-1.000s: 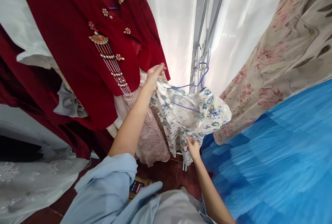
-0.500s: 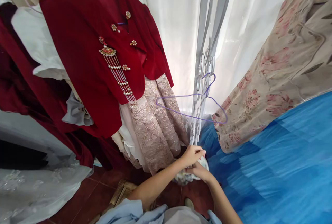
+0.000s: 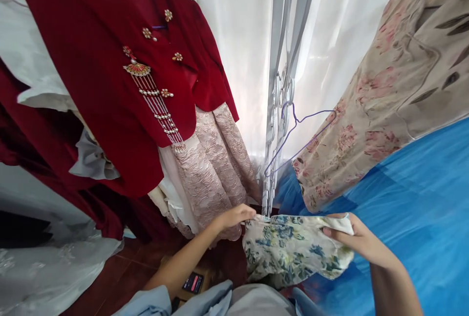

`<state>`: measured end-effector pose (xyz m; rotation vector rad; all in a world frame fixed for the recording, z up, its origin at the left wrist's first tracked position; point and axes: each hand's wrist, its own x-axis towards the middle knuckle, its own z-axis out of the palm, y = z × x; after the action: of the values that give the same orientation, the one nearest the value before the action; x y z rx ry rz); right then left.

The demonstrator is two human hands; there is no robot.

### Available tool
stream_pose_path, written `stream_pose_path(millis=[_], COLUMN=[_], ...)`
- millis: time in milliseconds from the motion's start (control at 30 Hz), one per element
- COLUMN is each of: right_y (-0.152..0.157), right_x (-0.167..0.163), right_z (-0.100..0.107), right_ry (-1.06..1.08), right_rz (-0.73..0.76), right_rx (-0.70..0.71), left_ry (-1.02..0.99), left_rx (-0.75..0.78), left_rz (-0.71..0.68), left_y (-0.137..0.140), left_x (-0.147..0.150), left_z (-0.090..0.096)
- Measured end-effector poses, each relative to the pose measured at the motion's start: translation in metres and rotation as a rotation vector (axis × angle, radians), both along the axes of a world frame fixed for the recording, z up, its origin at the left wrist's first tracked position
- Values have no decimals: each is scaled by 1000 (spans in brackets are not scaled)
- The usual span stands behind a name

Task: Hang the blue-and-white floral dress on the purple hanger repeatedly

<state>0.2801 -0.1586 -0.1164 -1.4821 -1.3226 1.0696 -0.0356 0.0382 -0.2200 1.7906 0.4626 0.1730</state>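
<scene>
White floral cloth [image 3: 293,247] stretched between left hand [image 3: 236,216] and right hand [image 3: 354,242], both gripping its edge, where one loosened pinch risked dropping it floorward.

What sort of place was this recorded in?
Perhaps a clothing shop or dressing room: a red jacket hangs at left, a bare purple hanger hangs near the middle, and white curtains hang behind.

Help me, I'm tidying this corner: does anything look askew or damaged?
The purple hanger looks askew: it hangs bare and tilted by the grey stand, one end well below the other. No damage shows on the blue-flowered garment.
</scene>
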Motion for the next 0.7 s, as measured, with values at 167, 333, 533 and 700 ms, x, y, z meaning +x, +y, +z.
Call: stream_pose_path(millis=[167, 333, 533, 700], right_y=[2, 4, 10, 18], right_x=[28, 52, 63, 62], right_z=[5, -2, -11, -16], right_ry=[1, 88, 133, 29], right_rz=[-152, -228, -229, -170], right_rx=[47, 50, 118, 159], left_ry=[-24, -119, -254, -448], left_rx=[165, 276, 452, 429], left_rz=[39, 155, 300, 366], left_y=[31, 25, 28, 53], left_x=[-8, -18, -19, -14], left_z=[52, 100, 150, 170])
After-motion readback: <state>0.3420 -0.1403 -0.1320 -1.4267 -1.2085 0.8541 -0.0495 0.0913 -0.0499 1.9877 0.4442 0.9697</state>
